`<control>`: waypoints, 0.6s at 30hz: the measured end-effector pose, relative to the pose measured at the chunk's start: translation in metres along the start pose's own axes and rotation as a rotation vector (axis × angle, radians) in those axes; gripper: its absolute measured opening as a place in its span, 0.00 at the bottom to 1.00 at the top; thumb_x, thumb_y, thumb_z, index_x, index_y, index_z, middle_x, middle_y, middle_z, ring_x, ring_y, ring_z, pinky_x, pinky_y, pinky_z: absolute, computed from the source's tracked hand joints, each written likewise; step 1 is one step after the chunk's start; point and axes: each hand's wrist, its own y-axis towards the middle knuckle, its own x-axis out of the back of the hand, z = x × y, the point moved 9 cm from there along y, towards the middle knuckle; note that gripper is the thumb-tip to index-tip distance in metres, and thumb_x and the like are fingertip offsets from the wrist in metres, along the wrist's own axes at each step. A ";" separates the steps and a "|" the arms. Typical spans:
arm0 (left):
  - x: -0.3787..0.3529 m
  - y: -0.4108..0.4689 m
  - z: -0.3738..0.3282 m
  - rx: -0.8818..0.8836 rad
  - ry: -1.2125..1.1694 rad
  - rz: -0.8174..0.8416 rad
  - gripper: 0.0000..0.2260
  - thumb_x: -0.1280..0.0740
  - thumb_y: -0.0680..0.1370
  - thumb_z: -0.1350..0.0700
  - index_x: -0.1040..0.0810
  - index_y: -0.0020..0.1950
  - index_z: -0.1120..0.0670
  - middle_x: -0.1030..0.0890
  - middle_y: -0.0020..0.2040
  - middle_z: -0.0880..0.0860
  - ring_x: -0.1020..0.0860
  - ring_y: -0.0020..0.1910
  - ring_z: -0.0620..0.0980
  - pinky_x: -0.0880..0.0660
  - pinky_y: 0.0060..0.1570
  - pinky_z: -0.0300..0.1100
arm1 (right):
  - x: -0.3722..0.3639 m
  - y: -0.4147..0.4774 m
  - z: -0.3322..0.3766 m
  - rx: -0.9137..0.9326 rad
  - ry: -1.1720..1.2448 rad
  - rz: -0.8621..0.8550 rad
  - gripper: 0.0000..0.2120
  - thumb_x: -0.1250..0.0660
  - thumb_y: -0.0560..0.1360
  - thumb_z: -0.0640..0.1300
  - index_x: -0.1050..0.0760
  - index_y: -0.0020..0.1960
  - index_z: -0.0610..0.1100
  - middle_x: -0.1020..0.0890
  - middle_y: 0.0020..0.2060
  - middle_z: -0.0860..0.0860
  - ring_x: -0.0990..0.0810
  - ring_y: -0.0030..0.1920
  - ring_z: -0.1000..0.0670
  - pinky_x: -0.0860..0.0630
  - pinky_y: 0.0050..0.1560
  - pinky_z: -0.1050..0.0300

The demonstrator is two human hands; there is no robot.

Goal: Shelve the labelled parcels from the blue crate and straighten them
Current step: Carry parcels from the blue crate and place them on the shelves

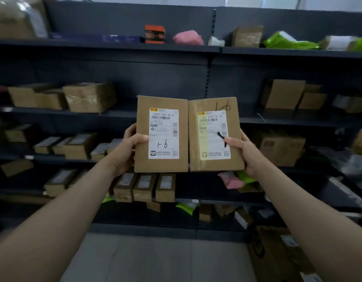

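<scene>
left hand (pixel 128 147) gripping left parcel (pixel 161 134), right hand (pixel 244 151) right parcel (pixel 214 135)

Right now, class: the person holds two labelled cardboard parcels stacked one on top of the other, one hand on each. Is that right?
Not stacked: the head view shows the left parcel and the right parcel held side by side, inner edges meeting; the left hand grips one, the right hand the other.

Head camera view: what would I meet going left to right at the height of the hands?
left hand → white-labelled parcel → yellow-labelled parcel → right hand
</scene>
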 end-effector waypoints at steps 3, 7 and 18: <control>0.018 -0.005 0.009 0.007 0.021 -0.106 0.35 0.28 0.60 0.45 0.34 0.66 0.36 0.24 0.63 0.55 0.24 0.60 0.60 0.26 0.58 0.62 | -0.018 0.027 -0.001 0.008 -0.019 0.067 0.25 0.28 0.70 0.43 0.29 0.63 0.59 0.15 0.52 0.46 0.15 0.49 0.42 0.19 0.41 0.46; 0.053 -0.006 0.005 0.011 0.001 -0.229 0.32 0.29 0.63 0.48 0.34 0.66 0.38 0.24 0.63 0.56 0.25 0.60 0.60 0.26 0.58 0.60 | -0.046 0.060 -0.010 -0.005 -0.014 0.138 0.23 0.29 0.71 0.43 0.28 0.63 0.58 0.15 0.51 0.46 0.15 0.49 0.42 0.19 0.40 0.46; 0.158 0.060 -0.016 -0.036 0.047 -0.339 0.23 0.30 0.66 0.46 0.31 0.59 0.32 0.21 0.59 0.52 0.23 0.57 0.56 0.24 0.53 0.56 | -0.137 0.161 -0.020 0.018 -0.045 0.202 0.24 0.26 0.66 0.47 0.26 0.59 0.60 0.15 0.52 0.50 0.15 0.50 0.44 0.19 0.46 0.42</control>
